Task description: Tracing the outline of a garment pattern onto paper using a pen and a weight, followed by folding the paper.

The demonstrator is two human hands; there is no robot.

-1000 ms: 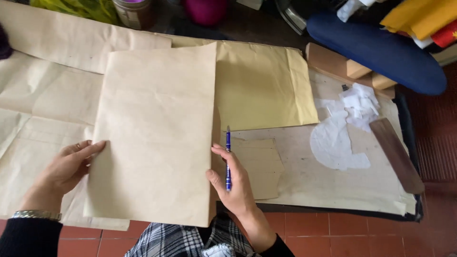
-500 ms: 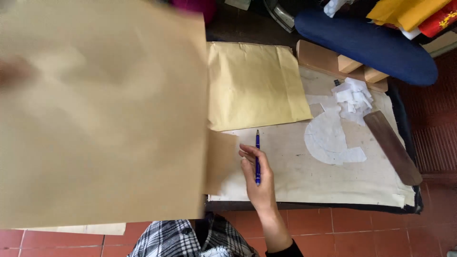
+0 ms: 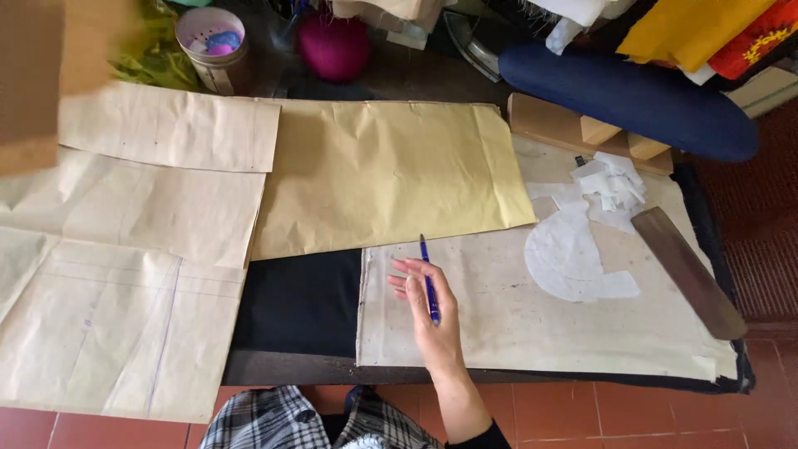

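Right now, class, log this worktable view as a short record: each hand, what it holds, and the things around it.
Right hand: flat over pale cloth, blue pen between fingers
Left hand: out of view
Upper left: blurred brown sheet lifted near the camera
Table centre: yellow paper sheet, black cloth showing below it
Left: tan pattern sheets with drawn lines
Right: white paper shape, dark wooden strip

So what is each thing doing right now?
right hand: flat on the cloth, pen tucked between its fingers
blue pen: held, tip pointing away
yellow paper: spread flat
white cut-out: lying flat
round tin: open, upright
wooden ruler: lying slantwise
left hand: not in view
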